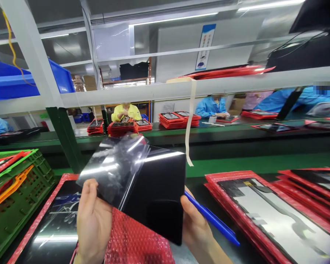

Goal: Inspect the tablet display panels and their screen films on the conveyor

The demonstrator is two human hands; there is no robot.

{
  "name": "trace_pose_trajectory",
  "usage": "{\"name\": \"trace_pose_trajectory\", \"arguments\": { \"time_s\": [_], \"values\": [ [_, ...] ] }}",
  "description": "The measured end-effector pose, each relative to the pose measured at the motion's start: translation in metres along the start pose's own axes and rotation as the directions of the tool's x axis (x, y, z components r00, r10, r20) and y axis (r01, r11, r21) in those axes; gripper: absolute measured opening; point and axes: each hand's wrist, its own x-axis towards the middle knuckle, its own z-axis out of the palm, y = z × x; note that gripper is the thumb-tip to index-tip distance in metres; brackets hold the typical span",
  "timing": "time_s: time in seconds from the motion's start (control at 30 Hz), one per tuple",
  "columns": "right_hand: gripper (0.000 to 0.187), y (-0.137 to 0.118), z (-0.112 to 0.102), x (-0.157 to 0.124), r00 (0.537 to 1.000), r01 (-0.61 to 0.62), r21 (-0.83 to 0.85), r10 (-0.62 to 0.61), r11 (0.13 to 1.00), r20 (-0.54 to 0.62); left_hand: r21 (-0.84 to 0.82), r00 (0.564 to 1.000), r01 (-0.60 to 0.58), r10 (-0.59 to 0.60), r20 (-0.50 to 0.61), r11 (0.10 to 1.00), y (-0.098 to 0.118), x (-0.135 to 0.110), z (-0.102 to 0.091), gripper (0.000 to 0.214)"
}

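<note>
I hold a glossy black panel (159, 190) up in front of me with both hands. My left hand (92, 220) grips its left side, fingers closed on a clear film (115, 168) that lifts off the panel's face. My right hand (196, 227) clasps the panel's right edge and also has a blue pen (211, 220) in it, pointing down to the right. A red bubble-wrap bag (137, 242) hangs below the panel between my hands.
Red bubble-wrap sleeves with panels (266, 216) lie at the right, another panel (52, 227) at the left. Green crates (13, 198) stand at far left. A strip of tape (191, 121) hangs from the frame rail. Other people work behind a conveyor with red stacks (178, 119).
</note>
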Motion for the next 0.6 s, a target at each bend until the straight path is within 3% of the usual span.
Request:
{"name": "trace_pose_trajectory", "arguments": {
  "time_s": [0.1,0.2,0.3,0.43,0.6],
  "values": [
    [0.054,-0.004,0.011,0.000,0.998,0.028,0.045,-0.031,0.999,0.057,-0.005,0.987,-0.157,0.157,0.029,0.988,0.006,-0.006,0.001,0.012],
    [0.079,-0.007,0.015,-0.004,0.989,0.072,-0.045,-0.066,0.996,0.134,0.030,0.963,-0.267,0.265,0.046,0.963,0.010,-0.014,0.005,0.008],
    [0.084,-0.005,0.013,-0.008,0.986,0.095,-0.126,-0.076,0.987,0.149,0.065,0.948,-0.317,0.313,0.057,0.946,0.012,-0.016,0.004,0.008],
    [0.078,-0.001,0.009,-0.012,0.983,0.075,-0.107,-0.055,0.991,0.176,0.080,0.957,-0.291,0.290,0.022,0.953,0.016,-0.005,0.000,0.009],
    [0.089,-0.001,0.009,-0.017,0.965,-0.063,0.009,0.058,0.998,0.255,0.051,0.985,-0.161,0.164,-0.055,0.986,0.024,0.010,-0.002,0.006]
  ]
}}
